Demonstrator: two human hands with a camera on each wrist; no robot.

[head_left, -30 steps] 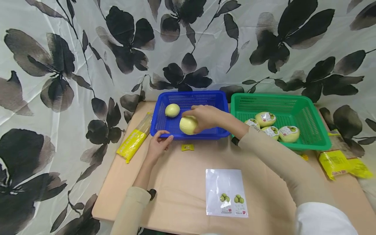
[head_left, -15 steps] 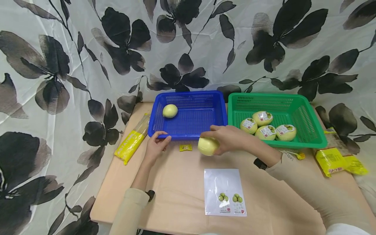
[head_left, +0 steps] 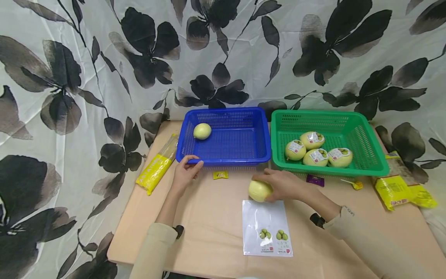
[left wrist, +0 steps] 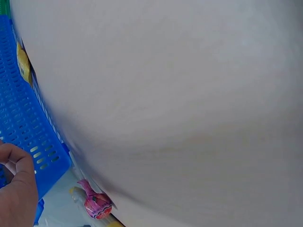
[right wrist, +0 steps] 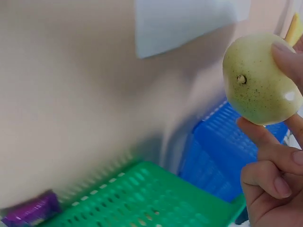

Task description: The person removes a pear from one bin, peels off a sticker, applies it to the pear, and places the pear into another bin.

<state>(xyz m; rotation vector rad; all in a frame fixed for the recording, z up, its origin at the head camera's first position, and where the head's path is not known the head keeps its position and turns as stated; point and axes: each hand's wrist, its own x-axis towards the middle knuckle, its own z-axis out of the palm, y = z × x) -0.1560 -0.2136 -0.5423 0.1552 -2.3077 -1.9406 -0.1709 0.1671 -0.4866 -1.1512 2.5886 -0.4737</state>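
My right hand grips a small pale yellow-green melon above the table, near the top edge of a white sheet printed with fruit pictures. Thumb and fingers hold it from its sides in the right wrist view, where the melon's stem end shows. My left hand pinches the near left rim of a blue basket; its curled fingers show there in the left wrist view. One melon without a label sits in that basket. Several labelled melons lie in the green basket beside it.
A yellow sweet, a purple packet and a yellow lollipop lie along the baskets' front. Yellow bags stand right, a long yellow packet left. A pink-wrapped lollipop shows by the blue basket.
My right hand has lifted the melon out of the blue basket and brought it toward me and rightward, to the sheet's top edge. My left hand has stayed at the rim.
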